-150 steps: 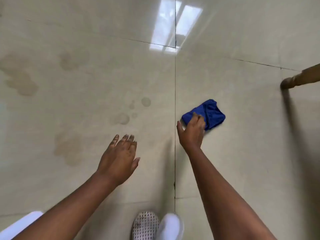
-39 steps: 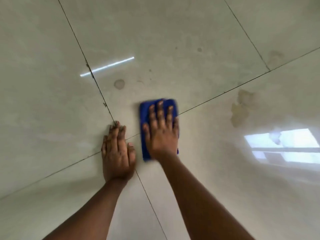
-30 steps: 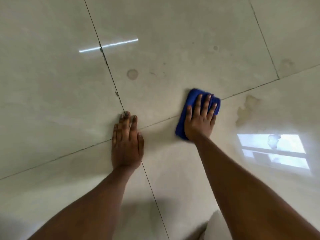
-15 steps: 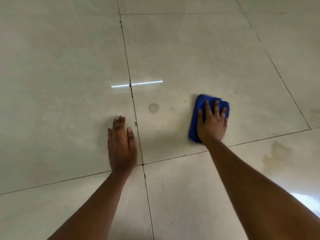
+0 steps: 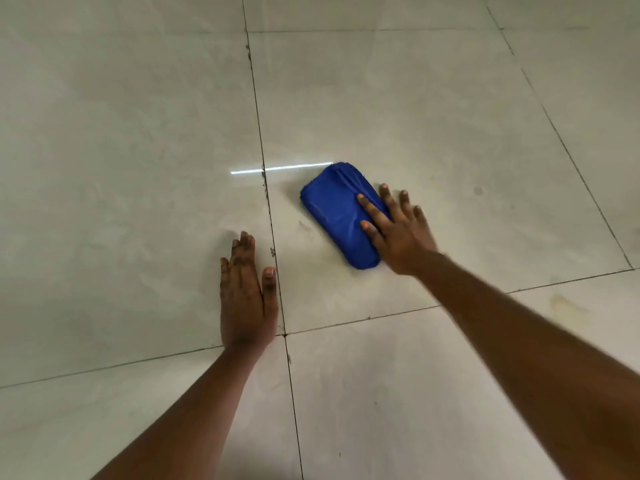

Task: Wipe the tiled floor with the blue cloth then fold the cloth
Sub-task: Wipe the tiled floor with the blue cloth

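On the tiled floor (image 5: 433,116), right hand (image 5: 398,233), fingers spread, presses the bunched blue cloth (image 5: 337,216); left hand (image 5: 247,296), fingers together, braces flat. Wiping step, apparently mid-stroke; folding remains.

Bare tiled floor (image 5: 433,98) all around blue cloth (image 5: 337,216).

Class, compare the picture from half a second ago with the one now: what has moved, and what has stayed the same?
The right hand has pushed the blue cloth left, toward the grout line. The hand has slid to the cloth's right edge, baring most of it. The small round stain seen earlier no longer shows. The left hand stays flat on the tiled floor, and the cloth stays bunched.
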